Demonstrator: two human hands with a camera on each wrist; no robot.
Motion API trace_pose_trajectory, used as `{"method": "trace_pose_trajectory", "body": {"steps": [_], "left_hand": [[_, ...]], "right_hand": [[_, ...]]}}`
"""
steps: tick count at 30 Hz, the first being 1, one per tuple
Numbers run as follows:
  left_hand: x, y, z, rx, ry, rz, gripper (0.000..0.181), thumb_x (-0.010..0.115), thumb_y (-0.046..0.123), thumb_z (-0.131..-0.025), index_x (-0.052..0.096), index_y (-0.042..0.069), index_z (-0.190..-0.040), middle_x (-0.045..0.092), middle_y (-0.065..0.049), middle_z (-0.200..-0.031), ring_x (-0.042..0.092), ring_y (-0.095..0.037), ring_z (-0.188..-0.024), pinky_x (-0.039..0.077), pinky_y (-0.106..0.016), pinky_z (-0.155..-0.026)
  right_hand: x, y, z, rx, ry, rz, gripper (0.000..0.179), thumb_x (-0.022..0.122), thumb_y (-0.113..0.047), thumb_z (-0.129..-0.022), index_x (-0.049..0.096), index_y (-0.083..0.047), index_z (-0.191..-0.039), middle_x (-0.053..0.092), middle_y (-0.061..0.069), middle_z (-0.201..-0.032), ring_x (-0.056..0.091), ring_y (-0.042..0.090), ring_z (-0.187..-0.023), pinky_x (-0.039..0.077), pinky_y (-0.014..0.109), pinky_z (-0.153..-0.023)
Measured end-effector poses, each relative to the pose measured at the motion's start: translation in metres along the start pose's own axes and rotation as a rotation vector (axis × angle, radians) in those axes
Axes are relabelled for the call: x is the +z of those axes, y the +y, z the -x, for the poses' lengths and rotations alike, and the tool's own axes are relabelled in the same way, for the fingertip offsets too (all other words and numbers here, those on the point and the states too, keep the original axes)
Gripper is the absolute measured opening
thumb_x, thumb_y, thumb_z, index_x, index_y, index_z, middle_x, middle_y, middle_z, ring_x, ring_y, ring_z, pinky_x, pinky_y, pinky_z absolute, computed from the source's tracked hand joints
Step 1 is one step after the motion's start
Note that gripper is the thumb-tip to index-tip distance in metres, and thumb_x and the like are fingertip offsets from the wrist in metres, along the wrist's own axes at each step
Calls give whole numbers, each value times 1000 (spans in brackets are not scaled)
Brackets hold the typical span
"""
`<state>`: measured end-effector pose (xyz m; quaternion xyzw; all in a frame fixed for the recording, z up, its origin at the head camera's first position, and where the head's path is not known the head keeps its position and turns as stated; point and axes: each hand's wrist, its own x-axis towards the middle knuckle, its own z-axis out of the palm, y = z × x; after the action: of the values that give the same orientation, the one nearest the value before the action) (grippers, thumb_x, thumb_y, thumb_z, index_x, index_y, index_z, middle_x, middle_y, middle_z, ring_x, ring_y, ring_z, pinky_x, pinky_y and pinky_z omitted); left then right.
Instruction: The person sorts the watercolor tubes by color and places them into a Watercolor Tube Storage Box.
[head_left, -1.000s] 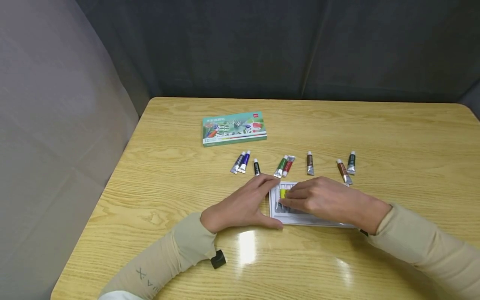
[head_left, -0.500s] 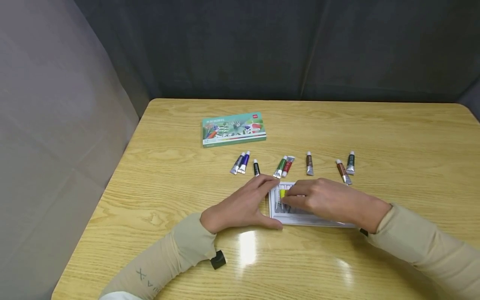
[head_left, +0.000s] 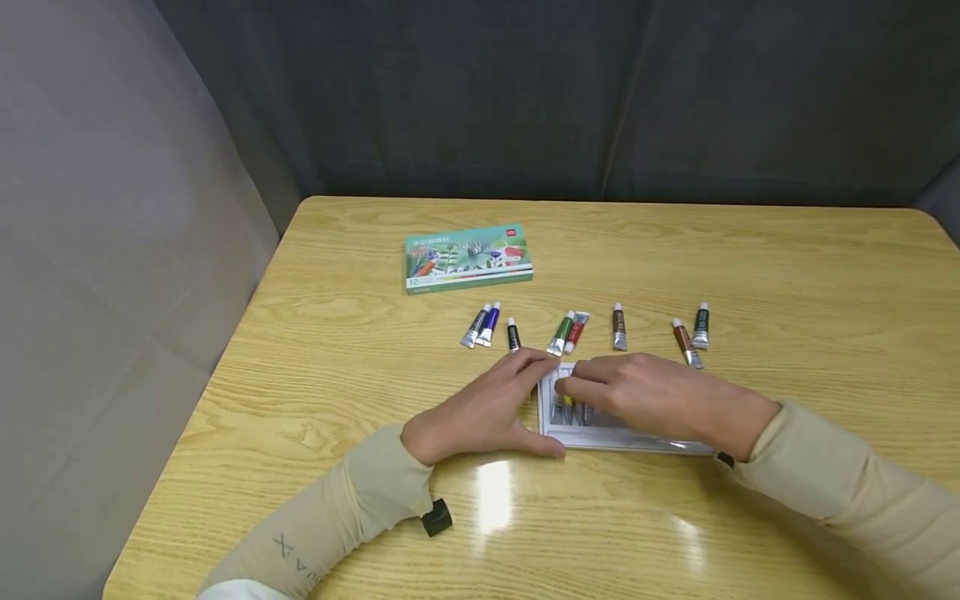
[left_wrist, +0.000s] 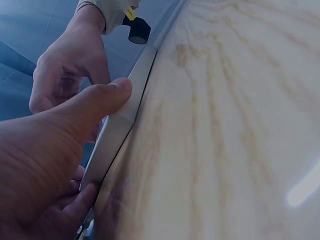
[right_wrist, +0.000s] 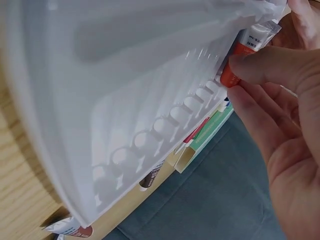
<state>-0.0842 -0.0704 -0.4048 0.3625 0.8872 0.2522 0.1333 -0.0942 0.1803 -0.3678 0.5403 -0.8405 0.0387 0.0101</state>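
Observation:
A white plastic tray with a row of slots lies on the table. My left hand holds its left end, thumb along the front edge and fingertips at the back corner. In the left wrist view the thumb lies on the pale tray wall. Over the tray's left part, my right hand pinches an orange-red paint tube by its cap end, seen in the right wrist view. A yellow paint tube sits beside it, partly covered by my fingers. Other slots show bare white plastic.
A green paint box lies behind. Loose paint tubes are scattered behind the tray: two blue-violet tubes, a black tube, a green tube against a red tube, brown tubes, and a dark green tube.
My right fingertips have shifted slightly left and back over the tray, covering more of the yellow tube and showing more silver tube ends. My left hand and the loose tubes stay put.

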Motion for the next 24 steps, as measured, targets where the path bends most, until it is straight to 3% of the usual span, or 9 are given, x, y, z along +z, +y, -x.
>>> {"method": "trace_pose_trajectory", "body": {"steps": [6,11,19,24], "left_hand": [[1,0,0,-7,-10,1,109,79,66,-81,32,12,-162,37,-3,-161,39,-17,-148,38,-33,-125],[1,0,0,-5,-8,-3,109,78,68,-81,31,13,-163,36,-2,-161,39,-15,-148,37,-31,-126],[-1,1,1,-17,-13,-12,111,78,68,-80,29,13,-164,36,-3,-163,39,-17,-149,37,-33,-126],[0,0,0,-18,-15,-10,111,79,67,-80,29,13,-164,35,-3,-163,38,-17,-150,37,-33,-126]], "right_hand": [[2,5,0,25,68,-106,42,77,3,-87,64,-13,-125,68,0,-114,72,15,-100,64,31,-82],[3,9,1,38,168,-98,39,82,2,-83,68,-12,-116,69,-2,-108,70,11,-99,64,30,-84],[0,5,0,121,125,-141,22,85,-14,-86,69,-17,-100,74,-7,-90,68,5,-77,60,23,-67],[-3,1,-2,171,103,-168,15,83,-17,-88,70,-18,-93,76,-8,-85,68,3,-72,57,19,-63]]}}
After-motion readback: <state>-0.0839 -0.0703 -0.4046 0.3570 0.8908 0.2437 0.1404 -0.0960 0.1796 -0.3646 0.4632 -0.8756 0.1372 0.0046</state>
